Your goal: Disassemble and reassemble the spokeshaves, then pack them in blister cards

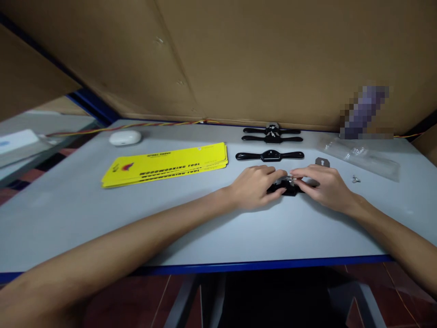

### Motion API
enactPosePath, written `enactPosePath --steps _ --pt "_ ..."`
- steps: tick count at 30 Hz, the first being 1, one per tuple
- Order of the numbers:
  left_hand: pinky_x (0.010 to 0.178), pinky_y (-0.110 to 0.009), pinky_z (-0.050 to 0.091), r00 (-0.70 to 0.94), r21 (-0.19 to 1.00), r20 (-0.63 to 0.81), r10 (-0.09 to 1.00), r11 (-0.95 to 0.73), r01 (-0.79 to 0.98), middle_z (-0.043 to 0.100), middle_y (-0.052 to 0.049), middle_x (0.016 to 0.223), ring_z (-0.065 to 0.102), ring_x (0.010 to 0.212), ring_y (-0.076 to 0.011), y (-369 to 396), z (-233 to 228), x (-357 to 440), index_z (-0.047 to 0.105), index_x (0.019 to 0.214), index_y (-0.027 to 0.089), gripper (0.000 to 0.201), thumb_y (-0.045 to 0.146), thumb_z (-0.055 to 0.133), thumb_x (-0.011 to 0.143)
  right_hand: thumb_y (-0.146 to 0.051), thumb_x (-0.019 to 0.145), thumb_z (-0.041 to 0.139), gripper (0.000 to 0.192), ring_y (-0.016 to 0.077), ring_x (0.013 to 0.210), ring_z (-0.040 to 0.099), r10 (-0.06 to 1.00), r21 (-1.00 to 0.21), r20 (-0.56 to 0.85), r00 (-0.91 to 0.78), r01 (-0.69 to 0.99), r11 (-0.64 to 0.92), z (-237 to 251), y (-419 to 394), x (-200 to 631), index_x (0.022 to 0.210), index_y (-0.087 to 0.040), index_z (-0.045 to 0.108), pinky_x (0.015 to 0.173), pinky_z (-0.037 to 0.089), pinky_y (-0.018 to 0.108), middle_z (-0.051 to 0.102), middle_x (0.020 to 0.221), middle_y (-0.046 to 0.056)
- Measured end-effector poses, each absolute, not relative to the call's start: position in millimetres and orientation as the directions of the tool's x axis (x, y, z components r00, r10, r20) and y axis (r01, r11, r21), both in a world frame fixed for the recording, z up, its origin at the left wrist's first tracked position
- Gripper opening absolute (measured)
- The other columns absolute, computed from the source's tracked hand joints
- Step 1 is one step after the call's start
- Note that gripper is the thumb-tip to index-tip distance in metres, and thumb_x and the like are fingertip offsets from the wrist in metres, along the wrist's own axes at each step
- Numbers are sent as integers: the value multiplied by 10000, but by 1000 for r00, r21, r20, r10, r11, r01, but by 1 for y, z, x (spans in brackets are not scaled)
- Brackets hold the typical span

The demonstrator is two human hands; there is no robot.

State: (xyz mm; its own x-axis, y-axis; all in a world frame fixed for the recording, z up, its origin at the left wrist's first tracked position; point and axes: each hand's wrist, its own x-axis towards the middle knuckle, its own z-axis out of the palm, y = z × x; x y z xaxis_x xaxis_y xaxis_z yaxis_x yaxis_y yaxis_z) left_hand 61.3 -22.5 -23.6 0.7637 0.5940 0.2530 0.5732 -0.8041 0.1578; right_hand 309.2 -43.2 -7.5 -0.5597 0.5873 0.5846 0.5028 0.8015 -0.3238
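Observation:
A black spokeshave (291, 189) lies low over the table between both hands. My left hand (254, 186) is closed on its left side, the thumb along the near edge and the fingers over the top. Thumb and fingers of my right hand (324, 184) pinch a small shiny piece (290, 179) at the middle of the tool; its kind is not clear. A grey notched blade (322, 162) lies just beyond my right hand. Small silver screws (355, 179) rest to the right of it. Another black spokeshave body (271, 156) without a blade lies behind the hands.
Farther back are two spokeshaves (272, 137) with metal parts fitted. Stacked yellow printed cards (167, 165) and a white rounded case (125, 137) lie left. Clear plastic bags (365, 159) and a blurred-out purple item (363, 114) are at right. A cardboard wall (256, 59) bounds the table's back.

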Motion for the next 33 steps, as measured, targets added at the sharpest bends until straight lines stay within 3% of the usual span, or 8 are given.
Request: enactPosePath --steps 4,11,22,33 --pt "673 -374 521 761 173 255 597 -802 571 711 -99 900 677 776 -259 -22 -23 61 645 1292 153 518 505 345 1059 -152 963 677 227 189 841 786 628 -382 590 -507 510 771 -4 -45 311 1136 -248 790 776 633 335 838 1030 23" --pt "722 -384 534 761 212 248 600 -800 562 720 -104 940 686 827 -261 -22 -23 61 642 1289 150 519 497 316 1082 -132 972 653 202 180 803 768 644 -418 566 -516 493 763 -4 -48 308 1003 -244 818 740 622 325 826 919 20" --pt "697 -380 522 750 219 213 627 -778 588 721 -99 935 690 824 -266 -23 -21 62 647 1269 160 504 497 325 1077 -132 997 621 215 184 841 740 598 -401 557 -576 445 801 -9 -51 300 998 -234 811 766 628 354 801 958 49" --pt "712 -366 526 752 215 228 618 -785 581 723 -95 923 681 813 -251 -23 -20 61 648 1261 164 486 491 338 1079 -111 999 597 221 201 842 722 526 -304 586 -616 435 847 -15 -49 298 986 -195 801 754 614 368 789 944 75"
